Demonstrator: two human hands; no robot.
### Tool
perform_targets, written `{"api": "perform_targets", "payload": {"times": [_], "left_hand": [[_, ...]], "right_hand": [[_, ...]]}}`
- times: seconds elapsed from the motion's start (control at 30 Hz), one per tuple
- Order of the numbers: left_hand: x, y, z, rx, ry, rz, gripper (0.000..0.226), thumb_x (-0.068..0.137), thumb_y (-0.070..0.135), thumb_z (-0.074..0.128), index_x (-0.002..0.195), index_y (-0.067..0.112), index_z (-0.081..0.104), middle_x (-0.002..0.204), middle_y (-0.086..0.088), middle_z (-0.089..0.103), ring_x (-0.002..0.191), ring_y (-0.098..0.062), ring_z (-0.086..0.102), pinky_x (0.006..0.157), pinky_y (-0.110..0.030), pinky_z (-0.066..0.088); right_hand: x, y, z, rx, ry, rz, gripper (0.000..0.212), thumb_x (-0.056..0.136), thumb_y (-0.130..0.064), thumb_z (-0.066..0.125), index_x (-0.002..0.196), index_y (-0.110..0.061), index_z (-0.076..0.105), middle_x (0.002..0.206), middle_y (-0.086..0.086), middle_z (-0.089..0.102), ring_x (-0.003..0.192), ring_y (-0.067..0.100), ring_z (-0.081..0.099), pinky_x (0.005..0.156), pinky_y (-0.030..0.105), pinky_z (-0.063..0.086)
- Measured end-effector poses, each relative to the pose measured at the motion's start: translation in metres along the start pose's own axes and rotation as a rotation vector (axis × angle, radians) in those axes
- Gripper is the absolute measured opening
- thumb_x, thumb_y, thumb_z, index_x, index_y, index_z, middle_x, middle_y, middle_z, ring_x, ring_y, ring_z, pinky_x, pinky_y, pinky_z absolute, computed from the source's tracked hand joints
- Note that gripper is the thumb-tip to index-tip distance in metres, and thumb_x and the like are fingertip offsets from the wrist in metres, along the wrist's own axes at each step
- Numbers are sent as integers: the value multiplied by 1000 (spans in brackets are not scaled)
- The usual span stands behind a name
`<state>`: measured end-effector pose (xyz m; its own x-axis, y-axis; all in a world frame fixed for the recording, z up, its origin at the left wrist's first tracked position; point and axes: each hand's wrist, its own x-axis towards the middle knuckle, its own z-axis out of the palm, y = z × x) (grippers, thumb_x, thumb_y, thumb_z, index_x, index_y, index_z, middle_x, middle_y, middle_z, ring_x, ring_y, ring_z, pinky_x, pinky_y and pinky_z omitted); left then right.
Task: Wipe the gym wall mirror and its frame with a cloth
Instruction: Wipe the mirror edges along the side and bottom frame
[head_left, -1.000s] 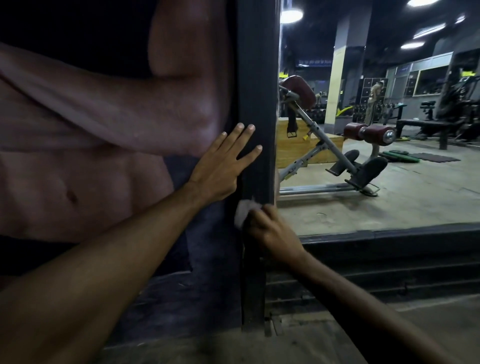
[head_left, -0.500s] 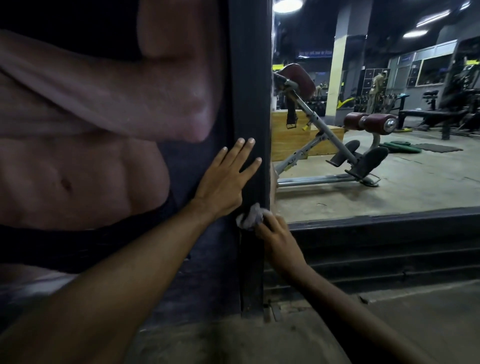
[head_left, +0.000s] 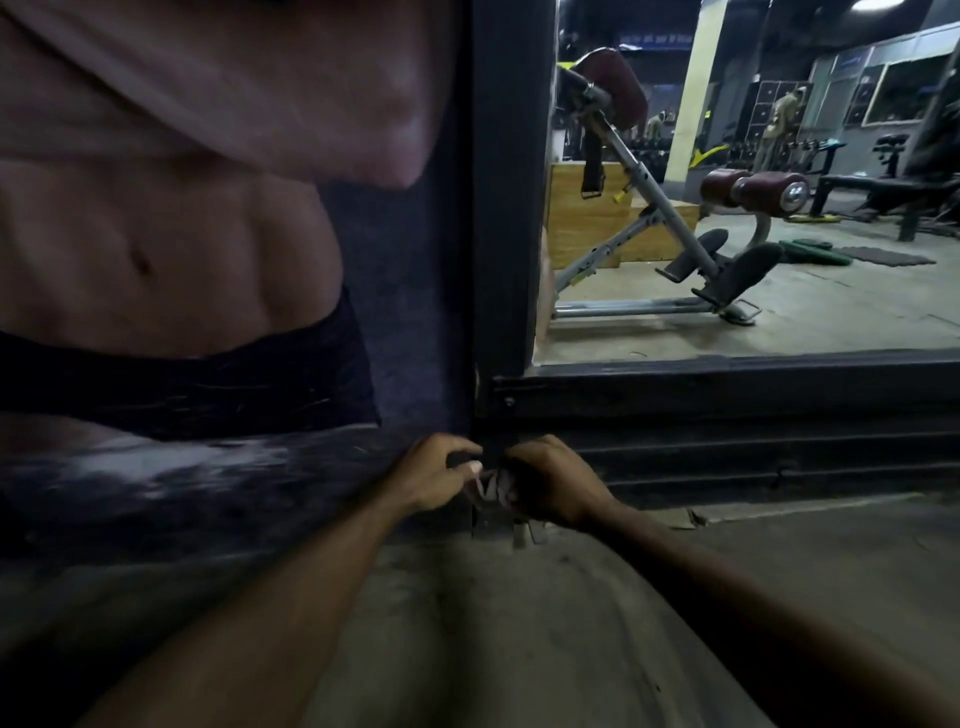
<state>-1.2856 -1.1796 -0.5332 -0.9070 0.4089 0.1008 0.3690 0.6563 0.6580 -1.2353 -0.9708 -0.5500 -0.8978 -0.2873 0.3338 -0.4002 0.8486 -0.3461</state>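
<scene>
Treating the cloth (head_left: 491, 489) as soft, light and limp: it bunches easily, so hold it wadded in the palm, not by a corner. It's a small, pale, crumpled rag, low against the foot of the dark frame (head_left: 511, 208) post, near the floor, left of the mirror (head_left: 727, 218). Right grip (head_left: 550, 483) is clenched around it. Left grip (head_left: 441, 475) looks to be pinching its left edge, but blur makes that unsure.

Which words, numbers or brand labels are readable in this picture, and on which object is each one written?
None can be read.
The blue sign reflected high in the mirror carries light marks, too small and blurred to read.
The poster shows no words.
</scene>
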Motion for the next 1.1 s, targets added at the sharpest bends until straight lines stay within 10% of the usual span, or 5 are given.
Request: {"api": "perform_targets", "payload": {"times": [0.27,0.63,0.8,0.93,1.1], "left_hand": [[2,14,6,-407,-44,-200,9,93,8,72,102,6,74,81,3,72,76,-7,64,68,-15,50],[0,35,-22,-883,-205,-410,56,106,58,22,120,19,59,119,-7,64,118,-23,57,107,-44,36],[14,33,-22,-342,215,-240,47,105,50,43,82,18,69,100,-14,75,89,-30,70,91,-46,54],[26,53,-49,266,424,85,42,104,26,49,146,25,53,152,-1,51,137,-25,48,114,-39,38],[65,103,-105,676,533,336,84,90,11,57,163,20,16,171,-10,7,156,-28,11,122,-41,19]], "right_hand": [[4,-3,-24,440,386,340,29,80,-9,84,105,-18,71,105,-3,67,96,9,63,82,22,52],[20,-18,-11,394,196,251,75,81,-22,86,147,-19,52,133,5,60,119,13,58,107,36,50],[26,-16,-30,138,286,163,55,93,-9,68,145,-21,54,131,7,55,117,20,57,98,31,49],[44,-16,-68,-71,509,4,54,91,-19,73,139,-27,49,137,12,47,112,25,57,84,32,55],[85,-17,-93,-331,540,-38,61,90,-35,72,144,-27,46,150,18,29,136,39,36,94,50,55]]}}
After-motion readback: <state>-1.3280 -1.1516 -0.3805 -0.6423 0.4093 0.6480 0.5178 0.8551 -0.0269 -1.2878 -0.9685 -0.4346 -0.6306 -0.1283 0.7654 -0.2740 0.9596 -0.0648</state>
